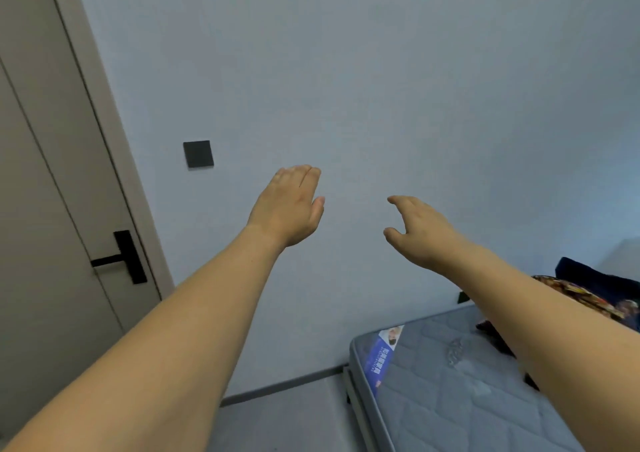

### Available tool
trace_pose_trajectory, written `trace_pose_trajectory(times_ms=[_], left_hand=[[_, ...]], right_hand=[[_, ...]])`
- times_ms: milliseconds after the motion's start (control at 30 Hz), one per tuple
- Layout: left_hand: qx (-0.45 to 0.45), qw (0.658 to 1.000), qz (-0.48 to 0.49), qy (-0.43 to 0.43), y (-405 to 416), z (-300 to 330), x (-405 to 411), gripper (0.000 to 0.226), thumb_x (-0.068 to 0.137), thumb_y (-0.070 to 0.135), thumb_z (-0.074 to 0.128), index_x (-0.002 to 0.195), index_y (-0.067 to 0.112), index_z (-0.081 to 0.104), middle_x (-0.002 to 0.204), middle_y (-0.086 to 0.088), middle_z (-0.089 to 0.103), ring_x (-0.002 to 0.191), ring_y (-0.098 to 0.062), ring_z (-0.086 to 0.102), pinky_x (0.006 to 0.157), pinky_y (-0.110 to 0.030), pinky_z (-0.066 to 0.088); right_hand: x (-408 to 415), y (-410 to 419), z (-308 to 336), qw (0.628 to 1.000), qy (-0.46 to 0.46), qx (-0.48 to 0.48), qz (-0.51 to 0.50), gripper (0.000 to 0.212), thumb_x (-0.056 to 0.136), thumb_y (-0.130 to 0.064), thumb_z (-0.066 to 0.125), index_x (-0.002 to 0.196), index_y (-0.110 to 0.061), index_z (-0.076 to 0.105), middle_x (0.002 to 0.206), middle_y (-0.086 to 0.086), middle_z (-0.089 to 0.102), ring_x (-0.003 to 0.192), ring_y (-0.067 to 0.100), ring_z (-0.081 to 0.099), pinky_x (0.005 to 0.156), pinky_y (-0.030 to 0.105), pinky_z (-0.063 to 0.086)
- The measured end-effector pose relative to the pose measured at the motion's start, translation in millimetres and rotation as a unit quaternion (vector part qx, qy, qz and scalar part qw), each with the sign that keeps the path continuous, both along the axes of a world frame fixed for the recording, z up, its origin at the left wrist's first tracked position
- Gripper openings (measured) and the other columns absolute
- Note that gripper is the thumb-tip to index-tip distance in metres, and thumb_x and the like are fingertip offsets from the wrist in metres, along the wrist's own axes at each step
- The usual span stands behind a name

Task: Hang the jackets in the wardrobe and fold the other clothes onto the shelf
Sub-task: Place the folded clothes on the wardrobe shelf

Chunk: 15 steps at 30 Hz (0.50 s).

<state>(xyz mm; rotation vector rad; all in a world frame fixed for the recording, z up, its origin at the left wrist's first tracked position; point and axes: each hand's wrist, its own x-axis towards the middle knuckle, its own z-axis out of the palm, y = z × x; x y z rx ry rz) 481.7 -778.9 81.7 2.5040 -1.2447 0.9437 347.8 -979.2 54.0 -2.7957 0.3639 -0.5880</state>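
Both my arms are stretched out toward the pale wall (415, 88), nothing held. My left hand (289, 206) is flat, fingers together and released, pointing up and away. My right hand (420, 232) is loosely curled, empty, thumb apart from the fingers. The clothes (588, 296), a dark blue piece and a patterned one, are heaped at the right edge of the bare mattress (450, 382); their long axis I cannot tell, my right forearm covers part. Door (52, 209) at left, closed.
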Motion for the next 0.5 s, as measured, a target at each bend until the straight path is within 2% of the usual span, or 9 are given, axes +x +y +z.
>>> trace_pose_trajectory(times_ms=[267,500], left_hand=[[0.047,0.991,-0.111,0.056,-217,-58,38,0.052,0.102,0.030,0.041,0.147,0.006,0.035,0.150,-0.010,0.039,0.136,-0.028,0.035,0.114,-0.033,0.019],[0.094,0.975,-0.177,0.094,-372,-101,55,0.052,0.102,0.032,0.040,0.148,0.007,0.035,0.153,-0.009,0.036,0.138,-0.027,0.032,0.115,-0.033,0.019]], right_hand=[[1,-184,-60,0.991,0.052,0.048,-0.115,0.062,0.098,-0.030,0.048,0.153,-0.015,0.024,0.158,0.004,0.027,0.143,0.023,0.029,0.114,0.035,0.025],[-12,-322,-105,0.976,0.050,0.112,-0.181,0.062,0.097,-0.028,0.049,0.153,-0.014,0.025,0.157,0.007,0.029,0.141,0.026,0.032,0.114,0.036,0.026]])
